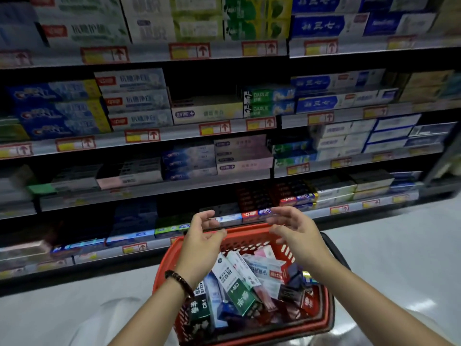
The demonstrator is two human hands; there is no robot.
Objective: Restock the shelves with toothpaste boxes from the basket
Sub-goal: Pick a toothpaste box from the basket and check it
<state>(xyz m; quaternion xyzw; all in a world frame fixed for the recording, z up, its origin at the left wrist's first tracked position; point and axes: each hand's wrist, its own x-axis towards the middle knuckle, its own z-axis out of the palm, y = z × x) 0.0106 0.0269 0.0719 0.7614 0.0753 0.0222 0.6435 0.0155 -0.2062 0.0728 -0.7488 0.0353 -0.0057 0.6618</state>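
We hold two empty hands above the far rim of one red basket (245, 229): left hand (203, 236) and right hand (295, 232), fingers spread and loosely curved, gripping nothing. Toothpaste boxes (237, 283) lie jumbled inside, too overlapped to count. The shelves (154, 188) are blurred, with a dark gap (207, 83) mid-row.

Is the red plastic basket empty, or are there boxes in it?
Not empty: the red plastic basket holds a jumbled heap of toothpaste boxes, which lean at all angles and cover its bottom.
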